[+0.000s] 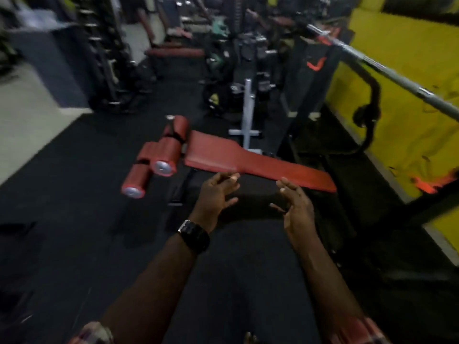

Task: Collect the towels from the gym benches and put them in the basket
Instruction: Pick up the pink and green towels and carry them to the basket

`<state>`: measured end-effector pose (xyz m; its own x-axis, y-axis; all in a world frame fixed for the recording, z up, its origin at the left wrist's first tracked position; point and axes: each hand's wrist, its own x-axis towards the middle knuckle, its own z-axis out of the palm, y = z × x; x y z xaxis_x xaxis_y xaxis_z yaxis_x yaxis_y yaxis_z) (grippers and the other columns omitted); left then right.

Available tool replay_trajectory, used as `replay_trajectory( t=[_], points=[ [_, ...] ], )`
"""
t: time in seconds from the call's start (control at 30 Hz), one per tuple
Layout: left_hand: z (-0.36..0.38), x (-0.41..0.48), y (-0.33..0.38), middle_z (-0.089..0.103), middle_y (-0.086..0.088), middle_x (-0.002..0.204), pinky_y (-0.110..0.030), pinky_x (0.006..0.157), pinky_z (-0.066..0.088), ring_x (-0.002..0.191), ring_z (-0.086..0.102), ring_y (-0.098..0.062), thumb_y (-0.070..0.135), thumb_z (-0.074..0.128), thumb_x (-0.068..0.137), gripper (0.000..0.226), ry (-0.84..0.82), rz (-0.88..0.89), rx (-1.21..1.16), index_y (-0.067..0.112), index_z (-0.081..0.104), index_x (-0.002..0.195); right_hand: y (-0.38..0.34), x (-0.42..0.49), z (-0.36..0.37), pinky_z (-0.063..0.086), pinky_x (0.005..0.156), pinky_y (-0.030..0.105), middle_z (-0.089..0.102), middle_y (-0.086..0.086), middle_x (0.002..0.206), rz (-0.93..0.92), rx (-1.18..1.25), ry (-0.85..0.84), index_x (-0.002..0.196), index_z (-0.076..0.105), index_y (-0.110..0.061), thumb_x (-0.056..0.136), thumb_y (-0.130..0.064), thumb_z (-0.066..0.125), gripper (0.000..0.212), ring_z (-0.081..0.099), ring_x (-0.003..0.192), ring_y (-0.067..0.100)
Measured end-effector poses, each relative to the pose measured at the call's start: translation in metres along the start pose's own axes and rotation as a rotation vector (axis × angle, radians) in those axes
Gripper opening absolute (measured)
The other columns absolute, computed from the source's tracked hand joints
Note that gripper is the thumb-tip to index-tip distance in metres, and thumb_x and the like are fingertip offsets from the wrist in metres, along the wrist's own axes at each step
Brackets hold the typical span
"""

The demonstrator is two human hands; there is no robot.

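Hands reach forward side by side over the dark rubber floor [74,194], both empty. The left hand [216,192] has its palm turned inward, fingers [229,176] spread apart and slightly curled, their tips just at the near edge of the red bench [248,160]. A black watch [195,234] sits on the left wrist. The right hand [296,207] faces the left, palm inward, its fingers [285,183] also apart and loosely extended, the tips close to the near edge of the bench pad; whether they touch it cannot be told through the blur. Neither hand holds anything.

The bench lies low and slanted, its red pad wide at the far left end and narrow toward the right. Red roller pads [159,160] with silver end caps stand at its left end. No towel shows on the pad, and no basket appears anywhere in the view, so where the towels are cannot be told.

Beyond the bench stands a grey metal frame [247,115] among dark, blurred gym machines. A silver barbell [387,73] runs diagonally along the yellow wall [409,58] on the right. Checked sleeve [357,331] cuffs show at the bottom edge.
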<state>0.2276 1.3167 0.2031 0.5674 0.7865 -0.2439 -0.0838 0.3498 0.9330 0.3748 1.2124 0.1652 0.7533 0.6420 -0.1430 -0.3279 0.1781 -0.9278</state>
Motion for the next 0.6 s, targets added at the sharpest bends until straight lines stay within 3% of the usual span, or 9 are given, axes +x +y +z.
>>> replay_trajectory(
  t=[0.1,0.23,0.37,0.43,0.5,0.6],
  points=[
    [-0.068,0.019,0.027,0.06,-0.005,0.127,-0.038,0.089,0.047,0.114,0.055,-0.02,0.01,0.046,0.102,0.031,0.14,0.073,-0.074,0.011,0.055,0.132,0.018,0.019,0.084,0.051,0.075,0.034,0.066,0.001,0.117,0.04,-0.011,-0.157,0.104,0.067,-0.024,0.092,-0.007,0.056,0.023,0.058,0.108,0.017],
    [-0.149,0.053,0.059,0.061,-0.006,0.126,-0.035,0.084,0.048,0.109,0.056,-0.019,0.011,0.046,0.102,0.027,0.297,0.142,-0.086,0.015,0.057,0.126,0.04,0.057,0.184,0.051,0.074,0.032,0.067,0.0,0.114,0.094,-0.019,-0.3,0.104,0.066,-0.024,0.092,-0.008,0.055,0.023,0.06,0.104,0.014],
    [-0.22,0.101,0.107,0.07,-0.001,0.11,-0.024,0.064,0.057,0.09,0.064,-0.011,0.011,0.05,0.1,0.022,0.412,0.216,-0.091,0.016,0.062,0.118,0.052,0.11,0.282,0.052,0.062,0.022,0.069,0.0,0.108,0.09,0.006,-0.396,0.105,0.066,-0.021,0.092,-0.009,0.054,0.021,0.063,0.098,0.014],
    [-0.255,0.135,0.137,0.072,0.004,0.104,-0.029,0.073,0.057,0.091,0.066,-0.011,0.013,0.052,0.1,0.02,0.463,0.229,-0.09,0.02,0.065,0.114,0.059,0.146,0.333,0.054,0.076,0.031,0.07,0.004,0.114,0.109,0.015,-0.419,0.108,0.066,-0.021,0.093,-0.011,0.054,0.022,0.063,0.105,0.019],
    [-0.285,0.161,0.157,0.072,0.003,0.114,-0.037,0.085,0.054,0.102,0.068,-0.013,0.016,0.053,0.099,0.02,0.498,0.227,-0.074,0.024,0.067,0.113,0.067,0.173,0.374,0.049,0.093,0.043,0.07,0.006,0.119,0.127,0.009,-0.45,0.106,0.068,-0.023,0.092,-0.012,0.055,0.022,0.061,0.114,0.024],
    [-0.329,0.2,0.18,0.07,0.001,0.123,-0.041,0.091,0.054,0.114,0.065,-0.018,0.019,0.055,0.099,0.021,0.534,0.244,-0.068,0.027,0.069,0.112,0.079,0.213,0.439,0.046,0.091,0.042,0.072,0.002,0.113,0.128,0.002,-0.512,0.101,0.068,-0.026,0.091,-0.012,0.057,0.02,0.062,0.114,0.024]
  ],
)
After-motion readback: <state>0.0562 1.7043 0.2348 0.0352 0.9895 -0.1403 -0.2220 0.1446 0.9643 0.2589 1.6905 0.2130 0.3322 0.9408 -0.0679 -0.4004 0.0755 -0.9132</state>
